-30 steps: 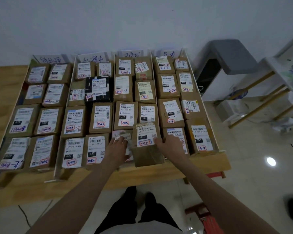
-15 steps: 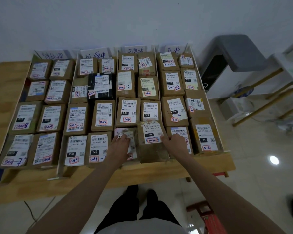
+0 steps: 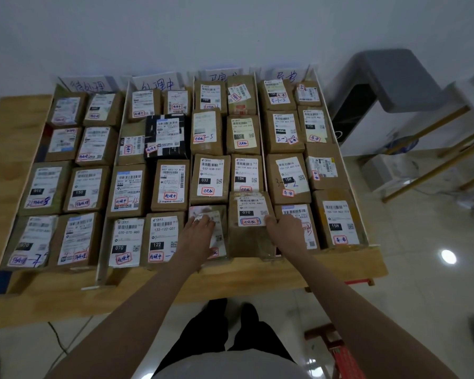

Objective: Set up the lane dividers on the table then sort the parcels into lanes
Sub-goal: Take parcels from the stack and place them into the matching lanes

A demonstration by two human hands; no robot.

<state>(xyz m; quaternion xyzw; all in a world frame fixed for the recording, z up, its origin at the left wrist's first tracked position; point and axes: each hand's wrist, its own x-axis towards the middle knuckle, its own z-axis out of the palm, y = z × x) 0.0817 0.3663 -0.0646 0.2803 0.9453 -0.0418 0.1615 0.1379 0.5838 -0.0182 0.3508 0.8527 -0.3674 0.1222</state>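
Observation:
Four lanes of brown labelled parcels fill the wooden table (image 3: 230, 280), split by thin white dividers (image 3: 100, 269). Handwritten lane cards (image 3: 156, 83) stand at the back. At the front of the third lane sits a brown parcel marked 070 (image 3: 251, 212). My right hand (image 3: 288, 233) grips its right edge, fingers on the top corner. My left hand (image 3: 200, 236) lies flat, fingers apart, on the neighbouring flat parcel (image 3: 219, 236), just left of the 070 parcel. One black parcel (image 3: 166, 135) lies in the second lane.
A grey-topped white unit (image 3: 394, 77) stands right of the table, with a wood-legged white rack (image 3: 449, 149) beyond it. A red stool (image 3: 340, 351) is on the floor by my right leg. A cable (image 3: 58, 340) trails under the table's left side.
The 070 parcel has slid back from the front edge into its lane, both hands moving with it. My left hand now rests on the neighbouring parcel.

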